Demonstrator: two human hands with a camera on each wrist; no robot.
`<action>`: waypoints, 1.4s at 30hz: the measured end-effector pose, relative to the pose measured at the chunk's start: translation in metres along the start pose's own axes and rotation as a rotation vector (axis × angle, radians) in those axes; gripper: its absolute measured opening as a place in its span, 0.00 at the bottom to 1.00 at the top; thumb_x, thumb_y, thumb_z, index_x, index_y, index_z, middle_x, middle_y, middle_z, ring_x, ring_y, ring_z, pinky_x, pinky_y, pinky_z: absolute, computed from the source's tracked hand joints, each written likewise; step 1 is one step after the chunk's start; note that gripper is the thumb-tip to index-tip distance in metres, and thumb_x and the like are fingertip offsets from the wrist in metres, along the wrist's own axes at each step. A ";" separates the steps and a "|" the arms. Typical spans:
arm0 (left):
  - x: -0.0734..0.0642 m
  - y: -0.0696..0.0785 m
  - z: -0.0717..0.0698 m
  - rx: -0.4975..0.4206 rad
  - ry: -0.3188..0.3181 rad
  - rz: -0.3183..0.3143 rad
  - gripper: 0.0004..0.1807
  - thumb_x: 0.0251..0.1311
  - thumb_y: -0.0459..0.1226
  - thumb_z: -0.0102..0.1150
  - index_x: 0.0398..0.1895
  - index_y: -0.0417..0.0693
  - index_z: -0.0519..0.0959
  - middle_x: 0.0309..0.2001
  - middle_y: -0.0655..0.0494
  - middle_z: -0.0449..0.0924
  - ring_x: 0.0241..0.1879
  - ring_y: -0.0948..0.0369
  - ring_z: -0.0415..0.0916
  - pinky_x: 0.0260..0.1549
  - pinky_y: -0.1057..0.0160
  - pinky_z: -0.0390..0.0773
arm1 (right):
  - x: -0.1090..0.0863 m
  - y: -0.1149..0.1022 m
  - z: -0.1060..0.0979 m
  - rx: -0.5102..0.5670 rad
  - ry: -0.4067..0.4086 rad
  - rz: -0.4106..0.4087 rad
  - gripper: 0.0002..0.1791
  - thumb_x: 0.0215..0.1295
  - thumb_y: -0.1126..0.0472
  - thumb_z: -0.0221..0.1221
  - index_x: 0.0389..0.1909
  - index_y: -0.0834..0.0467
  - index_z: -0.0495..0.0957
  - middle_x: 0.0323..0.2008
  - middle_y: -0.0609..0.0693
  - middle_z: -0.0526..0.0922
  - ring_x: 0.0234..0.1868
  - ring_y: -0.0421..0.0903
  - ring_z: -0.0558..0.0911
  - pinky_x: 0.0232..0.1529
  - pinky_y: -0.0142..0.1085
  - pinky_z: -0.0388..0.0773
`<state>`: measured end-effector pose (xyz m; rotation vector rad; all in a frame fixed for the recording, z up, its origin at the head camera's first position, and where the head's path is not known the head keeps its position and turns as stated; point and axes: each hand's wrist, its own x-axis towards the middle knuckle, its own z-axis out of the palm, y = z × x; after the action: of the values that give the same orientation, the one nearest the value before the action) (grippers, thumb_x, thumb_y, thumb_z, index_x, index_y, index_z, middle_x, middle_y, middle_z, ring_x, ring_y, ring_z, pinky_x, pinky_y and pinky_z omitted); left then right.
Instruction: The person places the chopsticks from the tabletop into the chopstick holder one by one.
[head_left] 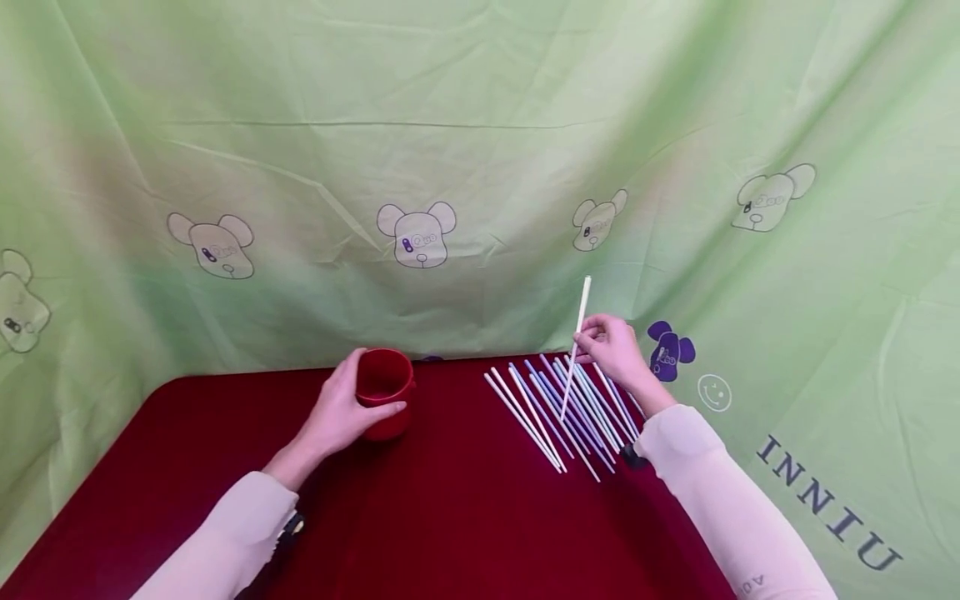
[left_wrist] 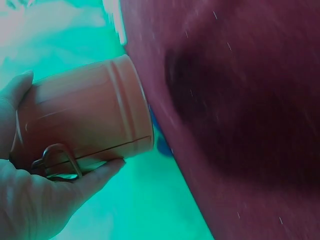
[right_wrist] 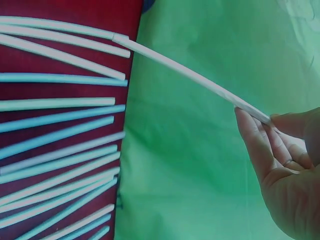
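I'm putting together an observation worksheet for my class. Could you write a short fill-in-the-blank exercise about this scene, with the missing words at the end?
1. The left hand holds a cup coloured ____.
2. The right hand pinches exactly ____ pale stick.
3. In the head view, the loose sticks lie to the ____ of the cup.
4. The large lettering on the curtain reads ____.

Missing words: red; one; right; INNIU.

The head view is bright, the left wrist view dimmer, with soft shadow (left_wrist: 220, 115) darkening the table (left_wrist: 280, 35).
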<state>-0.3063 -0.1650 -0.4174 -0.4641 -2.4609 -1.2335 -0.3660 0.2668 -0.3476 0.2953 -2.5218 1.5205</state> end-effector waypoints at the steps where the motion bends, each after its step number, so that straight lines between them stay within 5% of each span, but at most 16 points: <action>1: 0.001 0.003 0.006 -0.001 -0.008 0.001 0.49 0.46 0.45 0.83 0.69 0.42 0.66 0.58 0.43 0.75 0.59 0.45 0.74 0.57 0.43 0.78 | 0.000 -0.002 0.003 0.008 -0.001 -0.008 0.15 0.71 0.74 0.57 0.53 0.79 0.72 0.41 0.71 0.80 0.33 0.53 0.89 0.39 0.42 0.88; 9: 0.004 0.022 0.051 -0.034 -0.083 -0.015 0.52 0.45 0.46 0.84 0.72 0.44 0.64 0.61 0.44 0.74 0.62 0.46 0.72 0.60 0.47 0.76 | 0.003 -0.020 0.022 0.053 -0.006 -0.078 0.11 0.68 0.76 0.59 0.49 0.77 0.74 0.38 0.69 0.80 0.30 0.54 0.88 0.36 0.42 0.88; 19: 0.001 0.034 0.084 -0.028 -0.149 -0.038 0.58 0.47 0.48 0.82 0.77 0.40 0.57 0.70 0.39 0.67 0.69 0.44 0.66 0.66 0.45 0.72 | 0.004 -0.056 0.045 0.164 -0.019 -0.152 0.13 0.65 0.75 0.62 0.49 0.74 0.75 0.36 0.69 0.80 0.31 0.58 0.88 0.37 0.48 0.88; 30: -0.004 0.030 0.098 -0.025 -0.166 -0.059 0.58 0.48 0.50 0.81 0.77 0.40 0.58 0.67 0.39 0.69 0.67 0.43 0.69 0.64 0.46 0.74 | 0.002 -0.078 0.075 0.268 -0.041 -0.220 0.12 0.66 0.76 0.62 0.48 0.73 0.74 0.37 0.70 0.81 0.30 0.56 0.88 0.37 0.45 0.88; 37: -0.003 0.027 0.097 0.079 -0.179 -0.046 0.61 0.49 0.57 0.78 0.79 0.40 0.55 0.70 0.41 0.66 0.69 0.46 0.68 0.65 0.48 0.73 | 0.003 -0.074 0.095 0.272 -0.035 -0.206 0.11 0.66 0.76 0.62 0.47 0.73 0.74 0.36 0.67 0.82 0.31 0.56 0.88 0.38 0.47 0.88; 42: -0.007 0.028 0.092 0.162 -0.179 0.018 0.58 0.56 0.60 0.72 0.81 0.41 0.54 0.77 0.45 0.56 0.69 0.45 0.70 0.65 0.48 0.74 | 0.002 -0.070 0.101 0.259 -0.028 -0.199 0.10 0.65 0.76 0.62 0.46 0.72 0.75 0.35 0.66 0.82 0.31 0.60 0.88 0.39 0.52 0.88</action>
<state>-0.3023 -0.0755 -0.4523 -0.5721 -2.6733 -1.0138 -0.3555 0.1449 -0.3344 0.5887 -2.2332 1.7691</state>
